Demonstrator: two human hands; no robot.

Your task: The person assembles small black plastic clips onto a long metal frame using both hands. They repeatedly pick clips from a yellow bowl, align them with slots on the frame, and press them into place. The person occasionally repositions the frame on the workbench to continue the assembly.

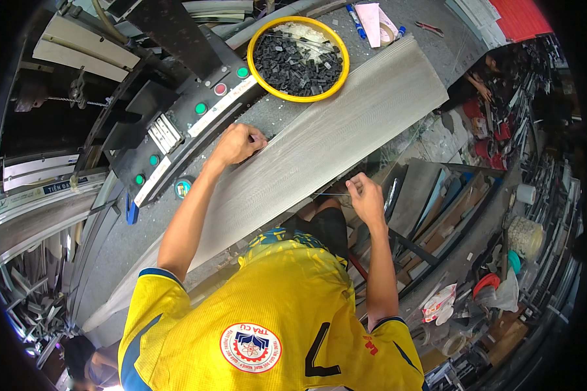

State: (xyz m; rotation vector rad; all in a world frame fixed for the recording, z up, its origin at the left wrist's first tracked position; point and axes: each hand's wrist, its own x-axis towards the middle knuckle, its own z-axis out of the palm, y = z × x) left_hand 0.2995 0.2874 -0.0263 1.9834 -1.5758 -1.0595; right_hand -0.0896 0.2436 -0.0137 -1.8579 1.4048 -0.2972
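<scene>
A long grey, finely ridged strip [319, 127], like folded pleated mesh, lies slantwise across the worktable in front of me. My left hand [238, 144] is closed at its far edge, fingers curled in a pinch; a small dark bit shows by the fingertips, too small to name. Out past the near edge, my right hand [366, 197] pinches a thin pale cord [331, 193] that runs left toward the strip. Above the strip sits a yellow-rimmed basin [347, 64] of small black plastic pieces [297, 68] and whitish ones.
Left of the strip, a machine panel carries green buttons [201, 109] and a red button [220, 89]. Blue markers [356, 22], a tape roll [388, 32] and pliers [429, 28] lie at the far end. Panels and boards [430, 202] stand at right. Another person's hand [481, 88] shows far right.
</scene>
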